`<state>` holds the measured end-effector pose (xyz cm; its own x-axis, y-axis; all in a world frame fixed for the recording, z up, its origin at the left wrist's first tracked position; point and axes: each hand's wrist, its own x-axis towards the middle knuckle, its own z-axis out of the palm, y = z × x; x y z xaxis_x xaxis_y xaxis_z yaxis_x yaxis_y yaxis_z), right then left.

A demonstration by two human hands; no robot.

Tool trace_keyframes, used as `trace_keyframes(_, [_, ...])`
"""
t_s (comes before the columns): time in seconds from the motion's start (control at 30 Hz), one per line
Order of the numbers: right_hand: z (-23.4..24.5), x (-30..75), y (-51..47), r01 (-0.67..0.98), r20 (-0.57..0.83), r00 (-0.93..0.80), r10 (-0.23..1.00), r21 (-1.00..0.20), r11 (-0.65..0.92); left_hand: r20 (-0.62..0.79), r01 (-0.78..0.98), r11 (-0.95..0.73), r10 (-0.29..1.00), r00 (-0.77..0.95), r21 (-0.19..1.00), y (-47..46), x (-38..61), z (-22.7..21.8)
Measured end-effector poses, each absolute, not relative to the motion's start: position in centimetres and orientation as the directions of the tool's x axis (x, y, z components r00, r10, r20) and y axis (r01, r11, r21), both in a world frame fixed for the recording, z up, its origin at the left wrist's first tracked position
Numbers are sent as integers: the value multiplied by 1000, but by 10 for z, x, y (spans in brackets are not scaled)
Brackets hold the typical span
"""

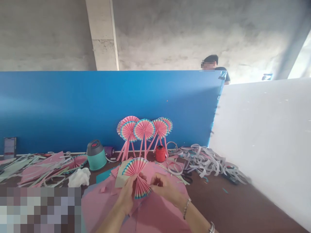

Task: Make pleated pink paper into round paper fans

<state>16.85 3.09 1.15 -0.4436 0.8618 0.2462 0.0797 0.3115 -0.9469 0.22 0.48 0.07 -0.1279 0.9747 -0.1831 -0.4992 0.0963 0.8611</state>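
Observation:
Both my hands hold a pleated pink paper fan (137,176) with teal and yellow edges, folded into a partly open round shape. My left hand (125,197) grips its lower left side. My right hand (162,187) pinches the pleats from the right, and a metal bracelet (186,207) sits on that wrist. Beneath my hands lie pink paper sheets (155,216). Just beyond them, several finished pleated fans (143,129) on pink sticks lean against a blue board (97,110).
A red thread spool (160,153) and a teal-and-grey flask (96,156) stand near the board. Grey paper strips (204,160) heap on the right, with black-handled scissors (187,177) beside them. A white partition (262,145) bounds the right. A person (213,66) stands beyond the board.

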Motion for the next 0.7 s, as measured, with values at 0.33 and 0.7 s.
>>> trace_keyframes(0.33, [18,165,31,-5,128,-363,923,-991,136,-214,-694,312,950,227,649,0,7,3])
trace_keyframes(0.7, [29,164,16,-132,17,-614,789,-988,-82,-239,-375,325,936,257,868,-12,15,-5])
